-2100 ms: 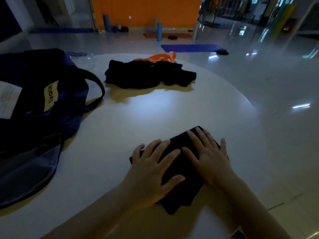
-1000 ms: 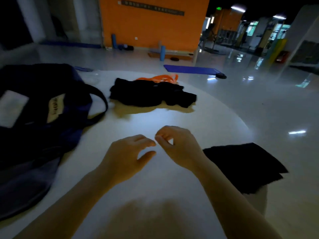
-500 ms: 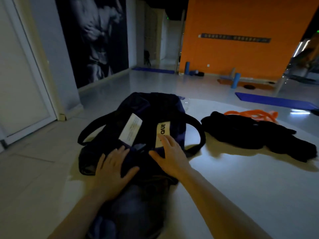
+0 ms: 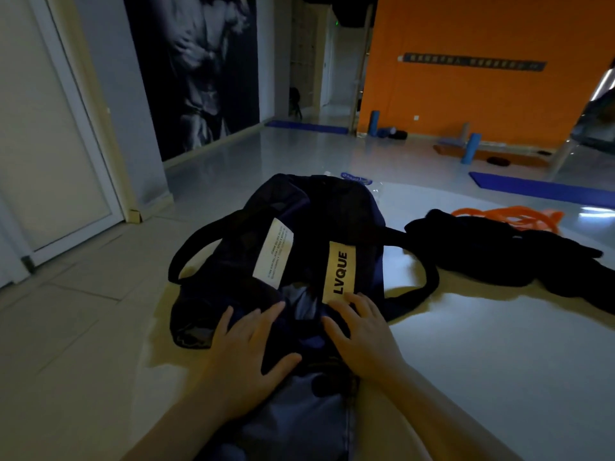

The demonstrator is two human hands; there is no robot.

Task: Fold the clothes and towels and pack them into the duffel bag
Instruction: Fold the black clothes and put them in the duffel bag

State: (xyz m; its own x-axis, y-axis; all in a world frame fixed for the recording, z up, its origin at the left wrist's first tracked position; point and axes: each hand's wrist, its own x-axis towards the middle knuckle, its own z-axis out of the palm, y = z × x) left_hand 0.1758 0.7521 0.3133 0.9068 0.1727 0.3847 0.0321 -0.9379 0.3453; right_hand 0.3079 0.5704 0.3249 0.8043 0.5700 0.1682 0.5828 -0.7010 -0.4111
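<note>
A dark navy duffel bag (image 4: 319,221) with a yellow "LVQUE" label lies on the white round table (image 4: 482,344) in front of me. My left hand (image 4: 246,354) rests flat on the bag's near end, fingers spread. My right hand (image 4: 362,331) lies on the bag beside it, fingertips touching the lower edge of the label. A heap of black clothes (image 4: 506,254) sits on the table to the right of the bag. The folded black cloth is out of view.
An orange band (image 4: 509,214) lies behind the black heap. The bag's black strap (image 4: 419,281) loops onto the table at right. The table's left edge runs just left of the bag, over tiled floor. Blue mats and rollers lie far off.
Both hands left the folded black cloth at the table's right edge and moved left onto the duffel bag. My view swung left with them. In the last half second the hands barely shifted.
</note>
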